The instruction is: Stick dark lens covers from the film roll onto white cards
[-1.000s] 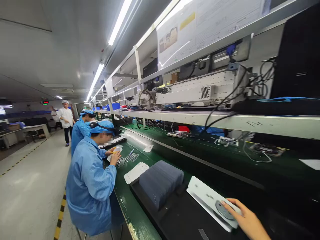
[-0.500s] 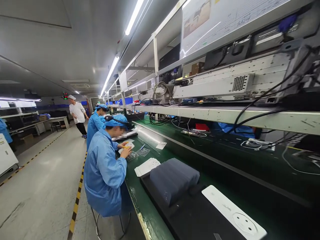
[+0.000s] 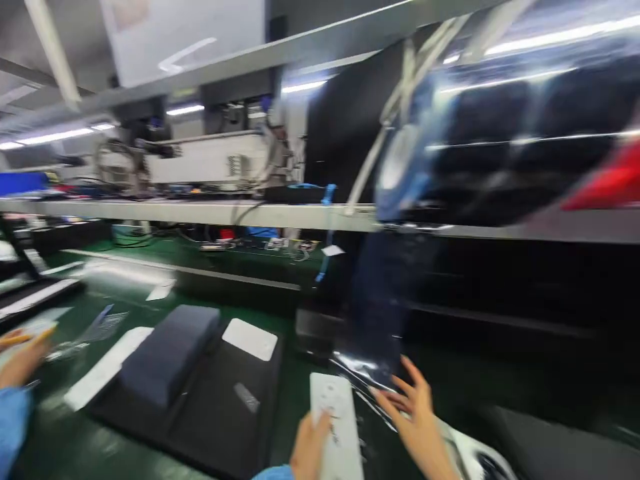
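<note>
My left hand [image 3: 307, 445] grips a long white panel [image 3: 336, 413] by its left edge, thumb on top. Small dark marks or holes show on the panel's face. To its right, my right hand [image 3: 413, 420] reaches forward with its fingers spread, at the lower edge of a dark, glossy sheet of plastic film [image 3: 377, 307] that hangs down from the shelf. Whether the fingertips touch the film cannot be made out in the blur. Under the right wrist lies a white item with a dark round part [image 3: 487, 463], partly hidden.
Left of my hands, a black tray [image 3: 220, 407] bears a dark grey foam block [image 3: 170, 353] and a white panel [image 3: 250, 339]. Another white panel [image 3: 107, 367] lies beside it. A co-worker's hand [image 3: 23, 360] is at far left. A shelf edge [image 3: 200, 213] crosses above the green bench.
The view has swung right, from the aisle and co-workers to the bench and hanging film. Both my hands have come into view, the left one with a white panel.
</note>
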A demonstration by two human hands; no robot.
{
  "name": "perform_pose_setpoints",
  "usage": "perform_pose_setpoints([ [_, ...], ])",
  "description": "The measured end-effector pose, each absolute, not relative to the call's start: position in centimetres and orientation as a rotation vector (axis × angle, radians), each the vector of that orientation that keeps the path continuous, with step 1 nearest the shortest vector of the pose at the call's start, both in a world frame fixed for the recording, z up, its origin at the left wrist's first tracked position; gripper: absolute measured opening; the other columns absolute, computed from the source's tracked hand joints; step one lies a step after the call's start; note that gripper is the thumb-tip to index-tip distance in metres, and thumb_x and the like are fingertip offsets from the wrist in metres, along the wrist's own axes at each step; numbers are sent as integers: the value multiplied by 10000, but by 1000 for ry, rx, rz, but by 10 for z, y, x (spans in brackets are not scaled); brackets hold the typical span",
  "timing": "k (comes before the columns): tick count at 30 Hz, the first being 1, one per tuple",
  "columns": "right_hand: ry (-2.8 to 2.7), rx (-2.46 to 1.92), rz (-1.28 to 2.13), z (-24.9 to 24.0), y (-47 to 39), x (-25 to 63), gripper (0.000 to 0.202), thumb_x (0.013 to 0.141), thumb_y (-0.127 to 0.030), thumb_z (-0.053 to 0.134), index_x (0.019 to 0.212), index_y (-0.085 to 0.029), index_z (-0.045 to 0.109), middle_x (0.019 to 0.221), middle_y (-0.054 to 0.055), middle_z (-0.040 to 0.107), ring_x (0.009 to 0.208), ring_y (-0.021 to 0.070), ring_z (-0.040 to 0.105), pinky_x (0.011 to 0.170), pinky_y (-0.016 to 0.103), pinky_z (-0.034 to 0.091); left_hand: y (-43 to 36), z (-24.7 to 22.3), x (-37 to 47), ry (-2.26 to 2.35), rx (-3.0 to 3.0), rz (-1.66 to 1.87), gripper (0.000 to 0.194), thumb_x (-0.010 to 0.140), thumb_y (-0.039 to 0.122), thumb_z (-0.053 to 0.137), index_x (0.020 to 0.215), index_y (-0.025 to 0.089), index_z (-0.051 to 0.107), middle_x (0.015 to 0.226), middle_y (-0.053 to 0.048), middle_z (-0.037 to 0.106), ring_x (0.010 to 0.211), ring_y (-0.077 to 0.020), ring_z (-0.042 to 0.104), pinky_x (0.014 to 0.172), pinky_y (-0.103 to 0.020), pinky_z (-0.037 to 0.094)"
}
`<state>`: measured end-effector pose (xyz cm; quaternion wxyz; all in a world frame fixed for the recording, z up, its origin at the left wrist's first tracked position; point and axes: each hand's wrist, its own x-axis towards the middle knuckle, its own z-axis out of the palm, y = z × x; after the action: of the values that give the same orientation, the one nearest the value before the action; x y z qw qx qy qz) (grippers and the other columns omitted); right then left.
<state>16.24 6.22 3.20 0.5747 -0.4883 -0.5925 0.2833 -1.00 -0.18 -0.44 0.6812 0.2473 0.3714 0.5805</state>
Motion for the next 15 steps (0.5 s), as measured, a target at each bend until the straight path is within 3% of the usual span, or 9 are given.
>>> perform_pose_setpoints([
  [2, -1428, -1170, 703, 37, 53, 174, 822, 713, -622, 599, 1351, -163, 359, 1192, 150, 510, 756, 136, 600, 776, 316, 516, 2, -1, -10, 975, 577, 1290, 644, 666, 566, 699, 1093, 91, 613, 832, -142, 660, 737, -228, 635, 671, -317, 495],
  [4, -1497, -1176, 740, 43, 46, 175, 741, 785, -579, 541, 1369, -168, 344, 907, 59, 594, 785, 143, 593, 816, 293, 492, 2, 5, -16, 1058, 580, 1285, 676, 674, 580, 685, 1127, 87, 594, 833, -126, 664, 686, -199, 624, 636, -289, 482],
  [7, -1543, -1204, 827, 47, 31, 170, 719, 814, -511, 538, 1408, -204, 274, 710, -18, 548, 773, 133, 584, 845, 279, 472, -3, 16, -22, 1056, 551, 1296, 663, 672, 555, 700, 1121, 80, 589, 797, -106, 661, 628, -170, 602, 594, -266, 472],
  [15, -1639, -1133, 1059, 33, 2, 170, 805, 827, -396, 549, 1460, -236, 79, 719, -30, 553, 744, 135, 591, 858, 328, 476, -4, 28, -20, 855, 481, 1310, 544, 666, 528, 714, 945, 68, 634, 720, -107, 655, 507, -126, 542, 499, -230, 425],
])
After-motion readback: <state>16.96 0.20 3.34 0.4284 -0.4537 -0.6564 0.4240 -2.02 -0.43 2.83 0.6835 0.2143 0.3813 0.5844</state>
